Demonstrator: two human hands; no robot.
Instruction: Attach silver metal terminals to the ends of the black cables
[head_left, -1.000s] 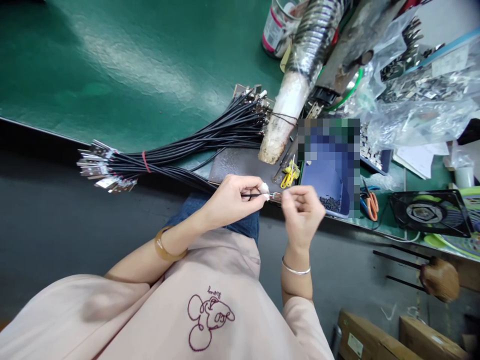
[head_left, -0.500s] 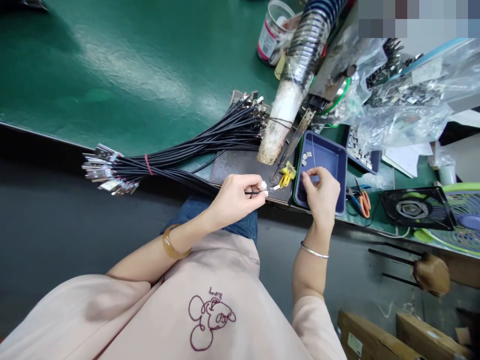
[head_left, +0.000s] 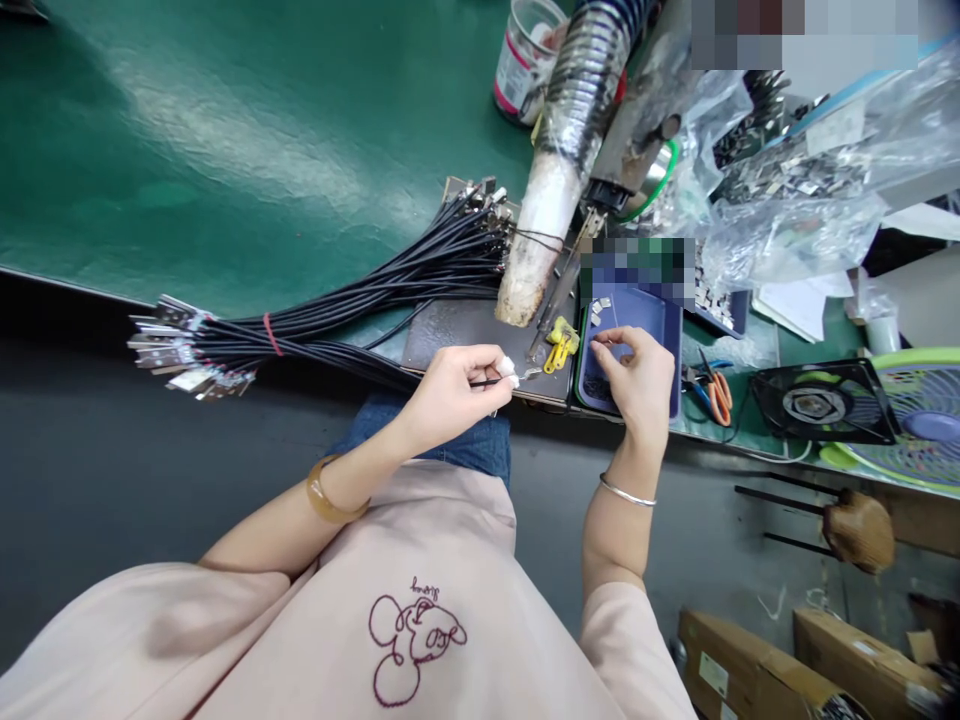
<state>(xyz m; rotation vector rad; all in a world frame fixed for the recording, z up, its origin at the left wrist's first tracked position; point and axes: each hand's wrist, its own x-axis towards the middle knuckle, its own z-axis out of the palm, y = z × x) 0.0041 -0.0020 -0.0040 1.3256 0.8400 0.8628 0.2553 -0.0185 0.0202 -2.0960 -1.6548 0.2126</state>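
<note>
Head view has us looking down at the left hand (head_left: 450,395), closed in a pinch on one black cable (head_left: 484,382) just behind its bare metal tip (head_left: 529,374), which juts out over the dark work plate (head_left: 465,335) at the bench edge. Our right hand (head_left: 637,375) is down in the blue tray (head_left: 673,345), thumb and forefinger drawn narrow; we cannot tell whether a piece is already between them.

To do this well, we judge it best to keep the cable pinched close to the tip so it does not wag. We would also lift a single piece by its edges and keep both hands near together over the plate, so a dropped piece lands on the bench.

As for containers, the blue tray holds a few small silvery metal pieces (head_left: 598,312) at its far end. A second tray (head_left: 731,318) just behind it holds more metal pieces, partly hidden. Clear plastic bags (head_left: 795,210) further back are stuffed with metal parts. A jar with a pink label (head_left: 521,60) stands on the green mat (head_left: 225,150), contents unclear. Two cardboard boxes (head_left: 750,670) sit on the floor, contents unseen
</note>
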